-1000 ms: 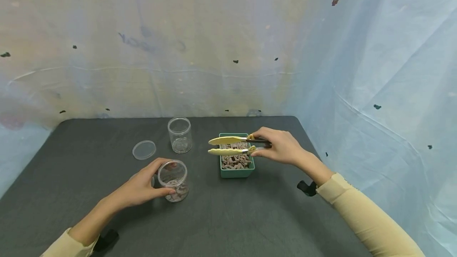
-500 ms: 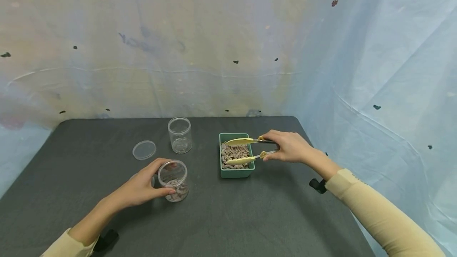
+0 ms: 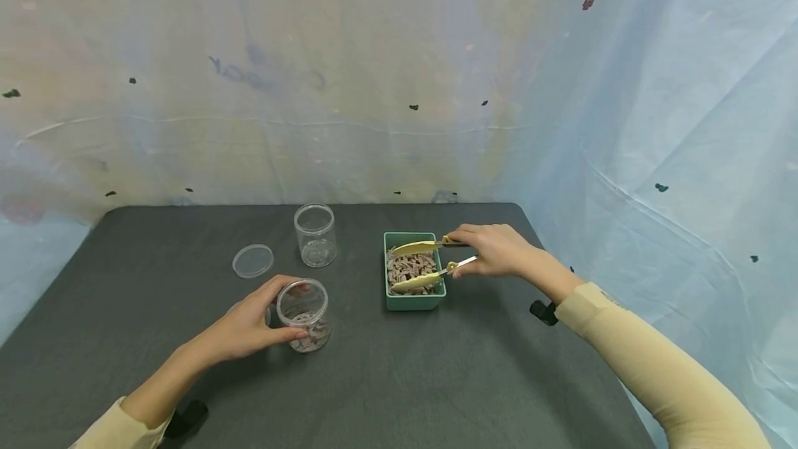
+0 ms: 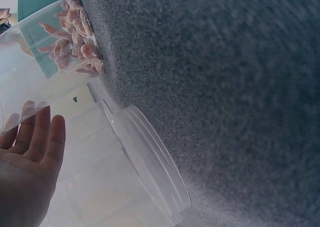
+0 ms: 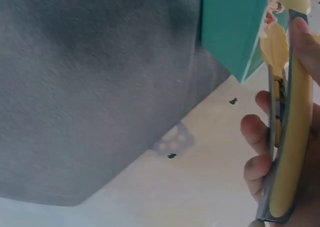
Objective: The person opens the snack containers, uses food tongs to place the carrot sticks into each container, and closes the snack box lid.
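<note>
My left hand (image 3: 246,324) holds a clear plastic jar (image 3: 309,314) upright on the dark table, fingers round its far side and thumb on the near side. Small pinkish-brown twisted pieces (image 4: 75,39) lie in its bottom. My right hand (image 3: 495,251) grips tongs (image 5: 295,132) with yellow tips. The tongs' jaws are spread over a green rectangular box (image 3: 416,302), their tips at the heap of similar brownish pieces (image 3: 411,267) inside. Whether the tips touch the pieces, I cannot tell.
Behind the held jar stands a second clear jar (image 3: 314,238) without a lid. A clear round lid (image 3: 253,261) lies flat to its left. In the left wrist view, a clear ridged round piece (image 4: 150,162) is close to the hand. A patterned sheet (image 3: 374,89) hangs behind the table.
The tongs moved from above the box, first rightward, then slightly back left, and dropped lower into it with their tips spread wider. My left hand and its jar stayed put.
</note>
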`<act>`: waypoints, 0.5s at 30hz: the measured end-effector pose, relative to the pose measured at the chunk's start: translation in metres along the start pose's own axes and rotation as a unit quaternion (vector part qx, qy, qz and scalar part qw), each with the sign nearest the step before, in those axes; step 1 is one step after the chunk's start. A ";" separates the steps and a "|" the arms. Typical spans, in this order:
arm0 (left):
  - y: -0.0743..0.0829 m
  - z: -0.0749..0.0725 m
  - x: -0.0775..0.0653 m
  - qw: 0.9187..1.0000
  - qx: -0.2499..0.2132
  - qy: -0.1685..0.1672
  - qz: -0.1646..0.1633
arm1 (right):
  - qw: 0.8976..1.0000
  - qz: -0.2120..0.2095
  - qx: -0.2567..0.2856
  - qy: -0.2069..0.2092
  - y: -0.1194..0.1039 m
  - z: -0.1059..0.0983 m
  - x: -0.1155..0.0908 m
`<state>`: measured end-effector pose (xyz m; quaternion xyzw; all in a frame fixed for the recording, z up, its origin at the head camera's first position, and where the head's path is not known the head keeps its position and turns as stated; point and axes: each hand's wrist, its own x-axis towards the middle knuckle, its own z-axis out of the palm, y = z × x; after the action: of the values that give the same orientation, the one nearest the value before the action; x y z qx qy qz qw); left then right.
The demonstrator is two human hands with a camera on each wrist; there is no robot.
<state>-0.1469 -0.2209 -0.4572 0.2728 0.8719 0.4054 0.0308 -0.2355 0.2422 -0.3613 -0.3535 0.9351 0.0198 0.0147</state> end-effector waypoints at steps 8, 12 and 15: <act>0.001 0.001 0.000 1.000 -0.001 0.000 -0.003 | 0.998 -0.033 -0.037 -0.029 -0.003 -0.012 0.020; 0.002 0.001 -0.001 1.000 0.002 0.001 -0.009 | 0.998 -0.040 -0.042 -0.029 -0.006 -0.013 0.024; 0.002 0.000 0.000 1.000 0.003 0.002 -0.010 | 0.997 -0.042 -0.053 -0.026 -0.008 -0.012 0.024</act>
<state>-0.1459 -0.2202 -0.4560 0.2630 0.8758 0.4035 0.0325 -0.2480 0.2195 -0.3503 -0.3920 0.9164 0.0779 0.0213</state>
